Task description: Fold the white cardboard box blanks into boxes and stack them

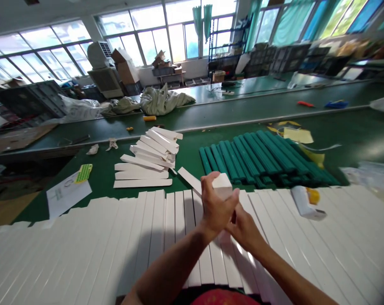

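A white box [222,185] is held upright between both hands above a row of long white boxes [147,228]. My left hand [215,205] wraps round its upper part, fingers closed on it. Just below and to the right, my right hand [243,226] is closed against the lower part of the same box. A loose white strip-like box [189,178] lies behind my left hand. Dark green ribbed rods [252,156] lie in a pile behind and to the right. A heap of slim white boxes [147,159] is at the back left.
A small white carton with a yellow roll [313,196] lies on the boxes at right. Paper [68,195] with a green-dotted card [83,173] is at left. A second green table [211,111] stands behind, carrying crumpled cloth [163,101].
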The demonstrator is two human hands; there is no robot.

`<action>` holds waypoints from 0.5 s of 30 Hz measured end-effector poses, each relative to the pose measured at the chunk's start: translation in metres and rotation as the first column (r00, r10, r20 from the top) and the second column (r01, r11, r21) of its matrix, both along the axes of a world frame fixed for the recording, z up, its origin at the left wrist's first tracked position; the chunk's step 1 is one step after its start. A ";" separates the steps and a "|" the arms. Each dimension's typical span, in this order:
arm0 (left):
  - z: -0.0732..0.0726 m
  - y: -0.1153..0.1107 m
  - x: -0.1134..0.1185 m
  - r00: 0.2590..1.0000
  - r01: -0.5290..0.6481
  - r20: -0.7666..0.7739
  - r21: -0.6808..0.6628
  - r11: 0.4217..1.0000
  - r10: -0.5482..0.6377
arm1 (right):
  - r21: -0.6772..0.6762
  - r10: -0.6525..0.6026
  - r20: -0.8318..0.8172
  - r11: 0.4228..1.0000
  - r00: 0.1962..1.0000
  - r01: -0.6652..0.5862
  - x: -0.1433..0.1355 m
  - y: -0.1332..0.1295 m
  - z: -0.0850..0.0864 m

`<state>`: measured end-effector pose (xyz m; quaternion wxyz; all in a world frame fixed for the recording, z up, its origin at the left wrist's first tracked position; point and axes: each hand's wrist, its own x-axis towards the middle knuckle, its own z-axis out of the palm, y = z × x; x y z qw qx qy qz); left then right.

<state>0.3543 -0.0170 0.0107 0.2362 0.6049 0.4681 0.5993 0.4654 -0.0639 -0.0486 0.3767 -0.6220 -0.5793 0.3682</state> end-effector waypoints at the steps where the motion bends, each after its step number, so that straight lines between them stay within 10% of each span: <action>1: 0.002 0.008 -0.006 1.000 -0.026 0.015 -0.046 0.999 0.027 | -0.045 0.078 0.011 0.996 0.997 -0.077 0.002 0.000 -0.008; 6: -0.008 0.056 -0.070 0.980 -0.152 -0.173 -0.341 0.928 0.097 | -0.114 -0.017 0.291 0.992 0.957 0.053 0.015 0.028 -0.048; 12: -0.080 0.084 -0.120 0.815 -0.332 -0.574 -0.579 0.745 -0.083 | -0.172 0.171 0.826 0.984 0.537 -0.048 -0.010 0.068 -0.080; 15: -0.104 0.091 -0.130 0.728 -0.383 -0.668 -0.581 0.718 -0.152 | -0.195 0.195 0.858 0.980 0.475 -0.049 -0.016 0.076 -0.083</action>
